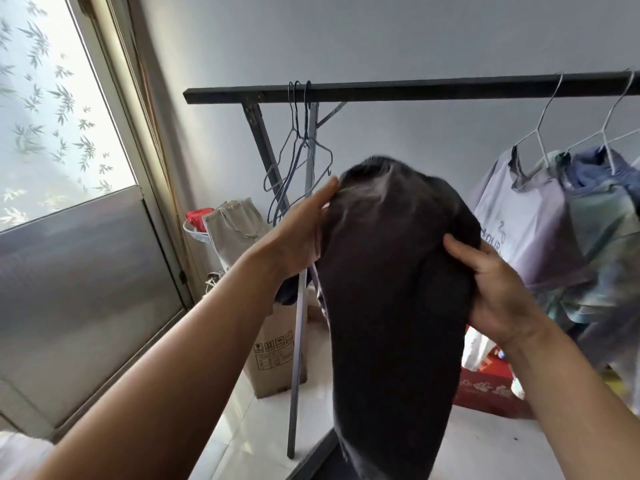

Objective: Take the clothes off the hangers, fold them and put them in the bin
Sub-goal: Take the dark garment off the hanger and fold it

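Note:
A dark charcoal garment (pixel 391 289) hangs in the air in front of me, its top bunched and blurred, its lower end reaching down past the frame's bottom. My left hand (pixel 301 233) holds its left edge, fingers stretched up along the cloth and thumb tucked behind. My right hand (pixel 498 289) grips the right edge with fingers curled round a fold. Behind, a black rack bar (pixel 398 91) carries bare wire hangers (pixel 299 150) at left. At right, a lilac shirt (pixel 526 223) and a blue-green garment (pixel 602 209) hang on white hangers.
A window (pixel 59 109) fills the left wall. Against the wall stand a cardboard box (pixel 273 348), a beige bag (pixel 235 226) and a basket with red cloth (pixel 197 220). A red box (pixel 485 393) lies on the white floor under the hanging clothes.

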Demonstrator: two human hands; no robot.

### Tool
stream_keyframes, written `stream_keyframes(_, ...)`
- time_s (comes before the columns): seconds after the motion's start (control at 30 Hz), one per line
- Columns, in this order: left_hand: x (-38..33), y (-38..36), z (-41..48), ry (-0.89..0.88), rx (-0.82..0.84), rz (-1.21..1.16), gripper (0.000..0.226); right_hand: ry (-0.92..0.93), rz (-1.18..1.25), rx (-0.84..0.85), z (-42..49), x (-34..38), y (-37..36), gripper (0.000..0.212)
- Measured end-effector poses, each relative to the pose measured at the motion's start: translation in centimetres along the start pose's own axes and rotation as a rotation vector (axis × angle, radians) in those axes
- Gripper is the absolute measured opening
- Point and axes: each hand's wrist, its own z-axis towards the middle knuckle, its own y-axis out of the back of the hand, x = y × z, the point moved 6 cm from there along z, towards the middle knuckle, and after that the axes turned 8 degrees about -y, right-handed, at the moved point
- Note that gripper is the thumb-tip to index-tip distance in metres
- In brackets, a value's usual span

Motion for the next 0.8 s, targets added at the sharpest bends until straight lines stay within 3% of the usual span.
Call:
stream_keyframes(0.1, 2.1, 1.6, -1.0, -0.070, -0.082, 0.050, 0.039, 0.051, 0.039, -0.040, 0.6, 1.3, 0.2, 0.018)
stream_keyframes(0.27, 5.7, 3.4, -4.2, -0.244, -0.406, 0.290, 0.021, 0.059, 0.028, -0.094, 0.8, 1.8, 1.2, 0.011)
stream_keyframes(0.4, 9.2, 0.9, -5.3, -0.123, -0.198, 0.263, 0.052, 0.029, 0.023, -0.112, 0.6, 1.3, 1.5, 0.033)
stream_keyframes(0.5, 10.0, -0.9, -4.9, -0.053, 0.005, 0.138, 0.068, 0.001, 0.025, -0.112, 0.5, 1.0, 1.5, 0.020)
stream_keyframes(0.6, 9.8, -1.3, -3.9, -0.032, -0.013, -0.090, 0.067, 0.018, 0.043, -0.097, 0.4, 1.0, 1.9, 0.025)
stream_keyframes(0.67, 10.5, -1.1, -3.3, 0.020, -0.025, -0.109, 0.073, 0.041, 0.064, -0.085, 0.2, 1.2, 2.0, 0.026)
stream_keyframes(0.73, 11.4, -1.7, -3.2, 0.136, 0.054, -0.138, 0.089, 0.046, 0.075, -0.076, 0.0, 1.3, 2.3, 0.029)
stream_keyframes(0.8, 12.0, -2.2, -3.3, 0.207, 0.105, -0.264, 0.089, 0.039, 0.064, -0.094, -0.2, 1.4, 2.8, 0.038)
